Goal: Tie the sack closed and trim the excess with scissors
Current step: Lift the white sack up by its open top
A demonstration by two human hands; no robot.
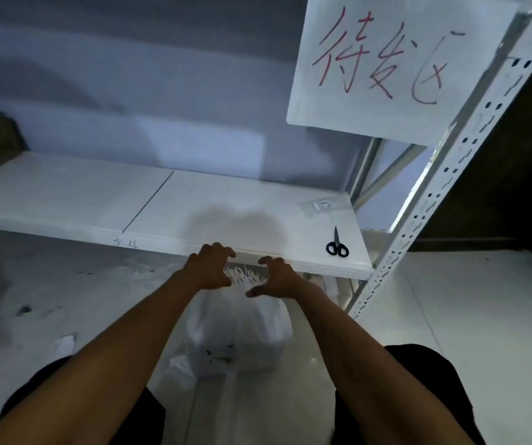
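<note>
Sack (239, 335) sat under both hands; L hand (208, 266) curled at its frayed mouth (246, 278), grip unclear; R hand (279, 277) spread, holding nothing, prob. to gather it; scissors (337, 246) lay right of R hand for trimming.

Bare left hand (210, 268) and right hand (279, 277), bare forearms (123, 342), black garment (425, 374) over both legs.

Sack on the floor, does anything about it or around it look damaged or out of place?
The sack has a frayed top edge, loose white strands sticking up between the left hand and right hand. White scraps lie on the floor left of it. The scissors lie flat on the shelf.
</note>
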